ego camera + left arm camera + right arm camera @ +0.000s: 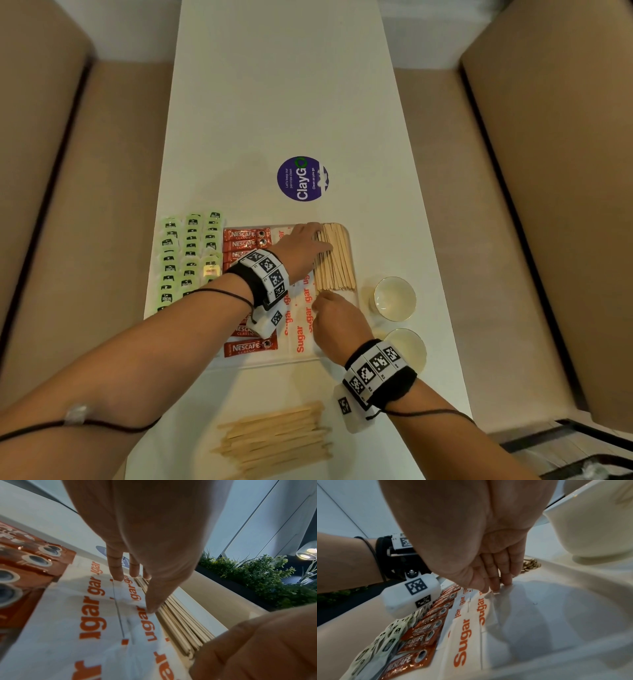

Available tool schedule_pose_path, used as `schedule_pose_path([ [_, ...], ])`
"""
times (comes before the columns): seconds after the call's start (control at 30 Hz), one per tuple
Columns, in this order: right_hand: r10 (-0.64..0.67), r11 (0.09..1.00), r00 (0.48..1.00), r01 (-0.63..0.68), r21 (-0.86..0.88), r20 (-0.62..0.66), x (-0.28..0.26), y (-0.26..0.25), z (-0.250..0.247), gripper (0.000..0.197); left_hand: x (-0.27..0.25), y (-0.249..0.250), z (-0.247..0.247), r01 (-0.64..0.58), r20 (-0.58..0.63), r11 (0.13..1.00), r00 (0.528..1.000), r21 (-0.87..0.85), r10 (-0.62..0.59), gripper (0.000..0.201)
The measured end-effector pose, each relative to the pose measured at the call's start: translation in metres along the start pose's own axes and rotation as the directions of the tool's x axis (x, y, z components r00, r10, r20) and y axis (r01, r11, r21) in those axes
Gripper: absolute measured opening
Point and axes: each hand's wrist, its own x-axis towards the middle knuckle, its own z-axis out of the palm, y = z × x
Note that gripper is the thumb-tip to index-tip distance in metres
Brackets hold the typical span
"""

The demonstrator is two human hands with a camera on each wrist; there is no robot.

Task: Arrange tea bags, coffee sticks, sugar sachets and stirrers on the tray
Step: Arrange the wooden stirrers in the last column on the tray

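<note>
White tabletop (pixel 274 102), flanked by tan upholstered seats, is seen from the head view; a purple sticker (pixel 302 178) lies on it beyond a clear tray (pixel 356 298). On the tray, green tea bags (pixel 190 250) are laid in rows at the left, red coffee sticks (pixel 247 239) beside them, white sugar sachets (pixel 301 329) next, and wooden stirrers (pixel 334 258) at the right. The left hand (pixel 301 251) is laid flat, fingers straight and together, against the left edge of the stirrers. The right hand (pixel 337 320) is set at the near ends of the stirrers, its fingers bent downward; nothing is seen to be held in it. Two cream bowls (pixel 394 298) stand just right of the tray, and a loose pile of stirrers (pixel 277 440) lies nearer on the table. From the left wrist, the left fingers (pixel 116 566) are seen straight, tips touching the sachets (pixel 92 615) where these meet the stirrers (pixel 181 622); the thumb is pressed down at the same seam. Green plants (pixel 257 577) are seen in the background. From the right wrist, the right fingers (pixel 494 577) are pressed together, tips down on the tray (pixel 556 615) just beside a sachet (pixel 462 635), with stirrer ends (pixel 530 564) behind them and a bowl (pixel 590 527) close by.
</note>
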Motion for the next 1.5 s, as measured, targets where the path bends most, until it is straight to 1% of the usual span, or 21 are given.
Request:
schedule_pose_path([
  [0.2,0.009,1.000,1.000,-0.009,0.007,-0.016,0.002,-0.001,-0.004,0.022,-0.001,0.002,-0.001,0.011,0.009,1.000,1.000,-0.018,-0.011,0.058],
  [0.33,-0.010,1.000,1.000,0.010,0.022,-0.007,0.002,-0.003,-0.005,0.024,-0.001,0.002,-0.001,0.015,0.017,0.999,1.000,-0.032,-0.015,0.058],
  [0.57,0.116,0.992,0.993,-0.116,0.049,-0.003,-0.003,0.014,-0.008,0.023,0.000,0.003,-0.002,0.010,0.014,0.999,1.000,-0.046,-0.009,0.054],
  [0.7,0.133,0.991,0.991,-0.132,0.034,-0.023,-0.001,0.020,-0.010,0.021,-0.002,0.006,-0.004,0.007,-0.004,0.999,1.000,-0.053,-0.007,0.051],
  [0.77,0.123,0.992,0.992,-0.123,0.038,-0.015,-0.001,0.020,-0.012,0.021,-0.006,0.007,-0.006,0.014,-0.015,0.998,1.000,-0.059,-0.015,0.054],
  [0.93,0.075,0.991,0.997,-0.072,0.108,-0.019,-0.013,0.019,-0.022,0.027,-0.025,0.005,-0.010,0.029,-0.056,0.997,0.998,-0.076,-0.033,0.063],
  [1.0,0.049,0.994,0.999,-0.048,0.101,-0.009,-0.021,0.017,-0.026,0.030,-0.039,0.004,-0.010,0.047,-0.057,0.994,0.997,-0.097,-0.053,0.064],
  [1.13,-0.096,0.994,0.994,0.094,0.050,0.050,-0.041,0.008,-0.028,0.034,-0.082,0.013,0.000,0.052,-0.052,0.981,0.997,-0.187,-0.063,0.062],
  [1.23,-0.207,0.978,0.971,0.209,-0.003,0.121,-0.059,0.001,-0.022,0.038,-0.123,0.027,0.017,0.071,-0.007,0.975,0.997,-0.213,-0.074,0.056],
  [1.33,-0.300,0.946,0.928,0.319,-0.055,0.220,-0.075,-0.004,-0.009,0.042,-0.164,0.038,0.038,0.090,0.036,0.969,0.996,-0.231,-0.084,0.050],
  [1.43,-0.342,0.920,0.892,0.382,-0.087,0.294,-0.089,-0.008,0.003,0.048,-0.201,0.046,0.065,0.099,0.095,0.976,0.992,-0.193,-0.082,0.052],
  [1.5,-0.353,0.906,0.873,0.408,-0.108,0.335,-0.098,-0.010,0.011,0.054,-0.221,0.048,0.084,0.134,0.136,0.979,0.984,-0.156,-0.113,0.058],
])
